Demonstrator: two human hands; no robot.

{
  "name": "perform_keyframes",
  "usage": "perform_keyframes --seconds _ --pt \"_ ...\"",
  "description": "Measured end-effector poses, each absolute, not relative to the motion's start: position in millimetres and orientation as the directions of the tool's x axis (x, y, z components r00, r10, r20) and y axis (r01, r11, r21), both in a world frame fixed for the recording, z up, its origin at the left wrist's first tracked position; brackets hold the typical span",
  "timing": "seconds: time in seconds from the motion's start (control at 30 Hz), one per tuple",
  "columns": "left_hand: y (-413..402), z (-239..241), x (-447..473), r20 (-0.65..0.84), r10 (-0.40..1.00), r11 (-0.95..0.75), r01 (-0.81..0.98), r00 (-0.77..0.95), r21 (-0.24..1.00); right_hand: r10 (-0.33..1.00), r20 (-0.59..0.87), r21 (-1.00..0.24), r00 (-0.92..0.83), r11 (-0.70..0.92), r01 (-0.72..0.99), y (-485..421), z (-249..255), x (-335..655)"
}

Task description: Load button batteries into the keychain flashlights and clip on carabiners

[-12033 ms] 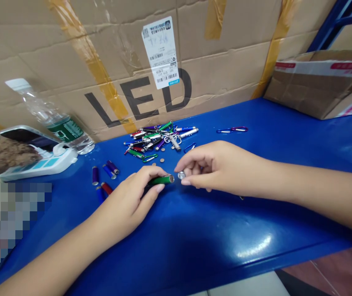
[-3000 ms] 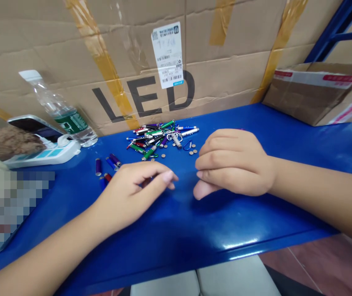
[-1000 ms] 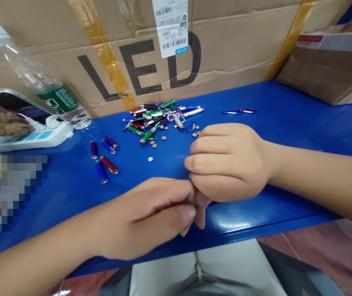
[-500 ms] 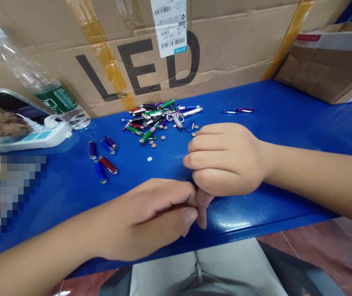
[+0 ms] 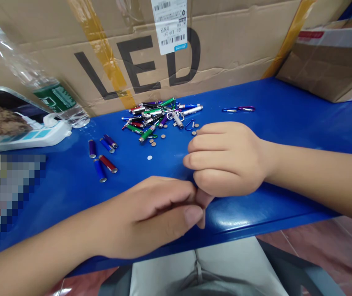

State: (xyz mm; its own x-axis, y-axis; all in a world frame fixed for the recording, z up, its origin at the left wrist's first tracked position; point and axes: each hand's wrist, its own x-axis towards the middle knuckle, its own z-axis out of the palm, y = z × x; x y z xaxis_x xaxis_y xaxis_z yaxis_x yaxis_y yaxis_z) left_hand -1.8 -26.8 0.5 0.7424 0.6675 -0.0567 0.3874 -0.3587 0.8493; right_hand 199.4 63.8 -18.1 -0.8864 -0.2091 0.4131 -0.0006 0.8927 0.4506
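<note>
My left hand (image 5: 157,218) is closed, its thumb lying along the curled fingers. It meets my right hand (image 5: 225,160) at the fingertips, low over the front of the blue table (image 5: 274,123). My right hand is curled with its back toward me. Whatever lies between the fingers is hidden. Beyond the hands is a pile of small metal flashlights (image 5: 160,113) in several colours, some with carabiner clips. Button cells (image 5: 163,136) are scattered before it. Left of these lie several short tubes, among them a red tube (image 5: 108,163) and a blue tube (image 5: 100,170).
A big cardboard box (image 5: 225,45) marked LED stands along the back. At the left are a plastic bottle (image 5: 57,96), a phone (image 5: 12,105) and a white power strip (image 5: 37,137). Two joined carabiners (image 5: 238,109) lie at the back right, near another carton (image 5: 327,65). A white disc (image 5: 149,158) lies mid-table.
My left thumb has slid slightly to the right, toward the right hand's fingertips. Both hands otherwise keep their places, and the things on the table have not moved.
</note>
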Motion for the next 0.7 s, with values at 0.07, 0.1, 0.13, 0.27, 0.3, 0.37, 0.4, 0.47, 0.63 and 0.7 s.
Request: perform_keyframes --seconds 0.07,0.1,0.13,0.27,0.3,0.37,0.4,0.47,0.63,0.7 --pt "-27.1 -0.9 -1.0 -0.059 0.683 -0.354 0.401 0.728 0.845 -0.229 0.412 0.457 -0.882 0.889 -0.017 63.7 -18.6 199.2" --pt "-27.1 -1.9 -0.7 -0.063 0.695 -0.348 0.411 0.716 0.842 -0.242 0.414 0.462 -0.878 0.886 -0.026 63.9 -19.0 199.0" --pt "-26.6 -2.8 -0.5 -0.067 0.707 -0.343 0.424 0.704 0.839 -0.253 0.417 0.466 -0.873 0.884 -0.034 64.4 -19.5 198.9" --pt "-18.3 -1.3 -8.4 -0.058 0.761 -0.389 0.526 0.646 0.756 -0.224 0.445 0.465 -0.867 0.885 0.01 69.0 -21.7 198.1" --pt "-14.2 1.3 -14.4 -0.042 0.783 -0.412 0.568 0.62 0.712 -0.197 0.458 0.462 -0.867 0.886 0.043 70.7 -21.8 197.9" --pt "-4.3 9.3 -32.8 0.009 0.851 -0.425 0.68 0.525 0.597 -0.124 0.486 0.454 -0.865 0.882 0.128 75.1 -21.2 198.0" --pt "1.2 14.2 -44.8 0.038 0.889 -0.403 0.742 0.456 0.536 -0.086 0.501 0.448 -0.861 0.877 0.173 77.9 -20.4 198.4" --pt "11.9 23.8 -71.9 0.03 0.943 -0.314 0.853 0.332 0.417 -0.006 0.528 0.422 -0.849 0.87 0.256 84.8 -18.3 200.3" --pt "31.5 31.3 -128.0 -0.105 0.956 -0.254 0.95 0.275 0.18 0.154 0.569 0.324 -0.808 0.861 0.392 108.6 -15.2 212.1" --pt "35.8 26.7 -138.3 -0.108 0.947 -0.286 0.946 0.304 0.156 0.186 0.57 0.298 -0.8 0.861 0.413 117.4 -15.4 217.6"
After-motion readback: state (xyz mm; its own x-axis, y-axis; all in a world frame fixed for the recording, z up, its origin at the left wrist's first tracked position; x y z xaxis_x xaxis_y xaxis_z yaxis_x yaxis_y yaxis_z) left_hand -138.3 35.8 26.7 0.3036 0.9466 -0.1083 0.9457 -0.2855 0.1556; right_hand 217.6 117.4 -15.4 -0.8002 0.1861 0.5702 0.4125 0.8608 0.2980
